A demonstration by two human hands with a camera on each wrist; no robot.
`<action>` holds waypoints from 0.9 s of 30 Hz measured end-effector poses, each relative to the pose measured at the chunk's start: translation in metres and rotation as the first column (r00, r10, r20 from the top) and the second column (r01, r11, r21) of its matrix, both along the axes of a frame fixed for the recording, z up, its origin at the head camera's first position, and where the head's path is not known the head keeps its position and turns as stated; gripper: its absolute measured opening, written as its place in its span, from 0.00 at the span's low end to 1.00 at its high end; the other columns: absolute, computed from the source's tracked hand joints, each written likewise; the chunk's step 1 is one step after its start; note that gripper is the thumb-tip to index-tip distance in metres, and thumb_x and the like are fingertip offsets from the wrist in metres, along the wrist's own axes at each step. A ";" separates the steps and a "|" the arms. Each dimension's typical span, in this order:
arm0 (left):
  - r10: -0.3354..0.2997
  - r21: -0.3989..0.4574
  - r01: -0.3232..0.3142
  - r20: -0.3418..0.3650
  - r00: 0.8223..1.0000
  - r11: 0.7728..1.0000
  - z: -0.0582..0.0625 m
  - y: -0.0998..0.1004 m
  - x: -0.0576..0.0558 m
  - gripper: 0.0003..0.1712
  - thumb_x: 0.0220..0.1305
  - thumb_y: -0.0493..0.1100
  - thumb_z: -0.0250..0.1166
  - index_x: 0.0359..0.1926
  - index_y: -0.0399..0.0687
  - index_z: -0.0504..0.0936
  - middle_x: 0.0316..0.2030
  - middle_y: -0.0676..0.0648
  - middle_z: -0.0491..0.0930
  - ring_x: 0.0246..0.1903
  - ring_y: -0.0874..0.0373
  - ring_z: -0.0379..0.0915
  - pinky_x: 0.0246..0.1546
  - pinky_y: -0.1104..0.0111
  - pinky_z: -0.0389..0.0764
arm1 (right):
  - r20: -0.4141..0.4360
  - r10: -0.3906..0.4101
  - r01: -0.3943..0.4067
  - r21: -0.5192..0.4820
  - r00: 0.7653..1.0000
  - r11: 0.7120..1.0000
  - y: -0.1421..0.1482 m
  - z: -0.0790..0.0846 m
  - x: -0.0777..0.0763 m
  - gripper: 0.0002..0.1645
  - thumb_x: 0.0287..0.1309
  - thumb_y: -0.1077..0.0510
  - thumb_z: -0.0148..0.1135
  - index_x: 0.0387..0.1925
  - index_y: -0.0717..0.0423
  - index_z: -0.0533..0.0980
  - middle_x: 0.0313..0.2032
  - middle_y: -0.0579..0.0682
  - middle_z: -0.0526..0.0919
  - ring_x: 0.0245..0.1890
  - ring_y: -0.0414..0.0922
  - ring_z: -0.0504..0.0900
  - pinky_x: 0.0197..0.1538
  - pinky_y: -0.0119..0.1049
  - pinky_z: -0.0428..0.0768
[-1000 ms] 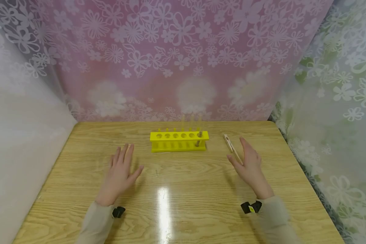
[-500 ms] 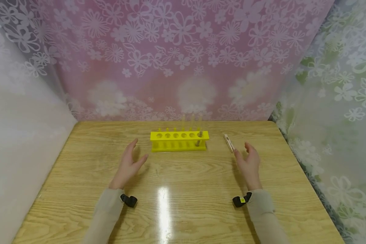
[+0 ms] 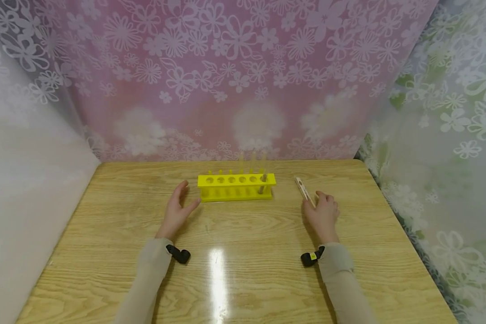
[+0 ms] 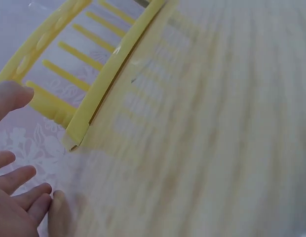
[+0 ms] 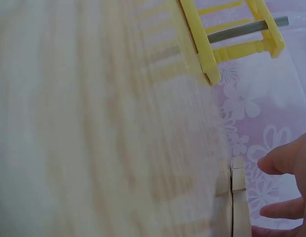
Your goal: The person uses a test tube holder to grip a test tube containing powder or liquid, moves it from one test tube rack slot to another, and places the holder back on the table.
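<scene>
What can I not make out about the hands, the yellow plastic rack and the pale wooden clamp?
Head: the near end of the pale wooden clamp, covered by the right hand.
Head: thin pale uprights above the yellow plastic rack, too faint to identify.
Left wrist: part of the left hand, past the left edge.
Right wrist: the clamp's lower end, past the bottom edge.

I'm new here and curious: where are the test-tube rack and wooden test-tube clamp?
Test-tube rack (image 3: 236, 182): head view, on its top plate.
Wooden test-tube clamp (image 3: 303, 191): head view, on its visible middle.
</scene>
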State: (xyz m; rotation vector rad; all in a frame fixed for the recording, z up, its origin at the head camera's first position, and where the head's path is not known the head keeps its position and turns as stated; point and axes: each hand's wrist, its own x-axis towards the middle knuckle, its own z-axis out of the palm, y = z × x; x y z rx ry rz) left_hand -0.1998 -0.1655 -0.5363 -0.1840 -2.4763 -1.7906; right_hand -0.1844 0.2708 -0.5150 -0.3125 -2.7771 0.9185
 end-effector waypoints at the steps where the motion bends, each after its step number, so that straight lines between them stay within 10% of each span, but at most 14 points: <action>1: 0.004 0.011 -0.004 -0.001 1.000 1.000 -0.002 0.001 -0.002 0.47 0.65 0.47 0.69 0.76 0.40 0.54 0.73 0.38 0.57 0.72 0.42 0.53 0.72 0.50 0.54 | 0.004 -0.004 0.004 0.007 1.000 1.000 0.000 -0.001 -0.001 0.36 0.66 0.47 0.57 0.66 0.68 0.66 0.61 0.71 0.64 0.58 0.70 0.61 0.57 0.67 0.58; 15: -0.031 0.100 0.040 -0.089 0.996 0.994 -0.011 0.010 -0.020 0.41 0.65 0.42 0.69 0.74 0.41 0.61 0.71 0.40 0.62 0.69 0.41 0.58 0.71 0.50 0.57 | -0.017 -0.030 0.031 0.063 0.999 0.998 0.003 -0.013 -0.008 0.31 0.66 0.47 0.57 0.60 0.67 0.72 0.56 0.67 0.66 0.54 0.67 0.62 0.53 0.64 0.60; 27: -0.046 -0.049 0.043 -0.064 0.997 0.998 -0.018 0.010 -0.022 0.33 0.66 0.49 0.68 0.69 0.47 0.72 0.67 0.45 0.70 0.67 0.49 0.63 0.69 0.53 0.62 | 0.008 -0.032 0.031 0.097 0.999 0.995 0.006 -0.017 -0.014 0.30 0.66 0.46 0.59 0.59 0.64 0.73 0.57 0.66 0.65 0.53 0.66 0.63 0.52 0.65 0.60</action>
